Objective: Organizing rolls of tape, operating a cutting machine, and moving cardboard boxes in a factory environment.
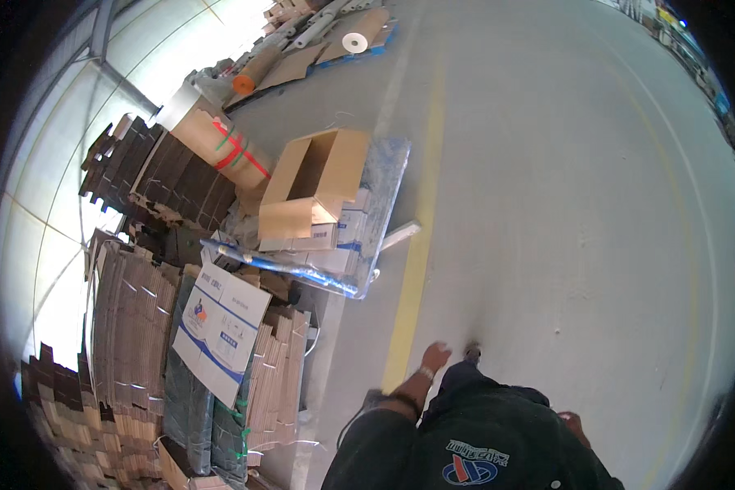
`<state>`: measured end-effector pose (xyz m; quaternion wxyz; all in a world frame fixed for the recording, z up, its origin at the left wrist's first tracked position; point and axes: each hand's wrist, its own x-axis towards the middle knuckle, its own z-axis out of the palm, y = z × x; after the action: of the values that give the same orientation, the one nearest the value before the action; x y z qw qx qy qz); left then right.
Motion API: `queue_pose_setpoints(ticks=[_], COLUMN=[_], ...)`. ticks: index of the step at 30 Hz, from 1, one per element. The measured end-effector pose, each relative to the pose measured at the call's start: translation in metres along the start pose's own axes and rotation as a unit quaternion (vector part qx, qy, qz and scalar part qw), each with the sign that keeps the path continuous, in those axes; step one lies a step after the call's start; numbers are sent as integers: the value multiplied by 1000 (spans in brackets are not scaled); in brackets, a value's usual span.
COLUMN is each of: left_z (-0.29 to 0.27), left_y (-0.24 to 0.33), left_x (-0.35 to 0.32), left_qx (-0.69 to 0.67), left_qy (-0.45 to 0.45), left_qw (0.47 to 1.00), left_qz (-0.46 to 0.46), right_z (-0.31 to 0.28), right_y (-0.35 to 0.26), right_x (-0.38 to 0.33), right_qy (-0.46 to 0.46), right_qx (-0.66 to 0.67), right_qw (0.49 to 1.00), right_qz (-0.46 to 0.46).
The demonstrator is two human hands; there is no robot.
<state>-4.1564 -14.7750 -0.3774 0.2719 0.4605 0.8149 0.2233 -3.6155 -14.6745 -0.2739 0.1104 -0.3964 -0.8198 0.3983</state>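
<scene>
My left hand (436,357) hangs in front of my body, over the floor beside the yellow line. Its fingers look loosely apart, and nothing shows in them. My right hand (574,425) is at my right side, mostly behind my dark jacket; its fingers are hidden. Ahead and to the left stands a flat cart (390,175) with a blue handle (282,265). On the cart, an open brown cardboard box (340,167) rests on white-and-blue cartons (351,233). Both hands are apart from the cart.
Left of me are stacks of flattened cardboard (131,327) and a white printed carton sheet (220,327) leaning on them. A large brown paper roll (220,139) stands behind the cart. More rolls (366,31) lie farther off. A yellow floor line (416,286) runs past the cart.
</scene>
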Motion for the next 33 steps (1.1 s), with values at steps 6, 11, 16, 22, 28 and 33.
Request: queue_pose_setpoints(ticks=[6, 11, 16, 22, 28, 33], left_z=[-92, -105, -18, 6, 2, -45], left_y=[211, 333, 208, 247, 358, 452], left_x=[299, 409, 357, 327, 557, 844], left_qx=[-287, -34, 209, -167, -506, -437], left_qy=[70, 50, 48, -83, -115, -198], left_qw=[954, 989, 968, 978, 846, 805], left_qz=[40, 132, 129, -98, -123, -348], right_z=[-36, -127, -288, -415, -453, -497], right_y=[129, 204, 107, 180, 234, 260], right_x=[95, 202, 418, 597, 735, 789], right_qy=[-122, -72, -34, 38, 65, 72], right_qx=[-126, -14, 521, 424, 469, 594], right_qw=[969, 983, 746, 799, 772, 654], right_qz=[176, 166, 414, 425, 423, 462])
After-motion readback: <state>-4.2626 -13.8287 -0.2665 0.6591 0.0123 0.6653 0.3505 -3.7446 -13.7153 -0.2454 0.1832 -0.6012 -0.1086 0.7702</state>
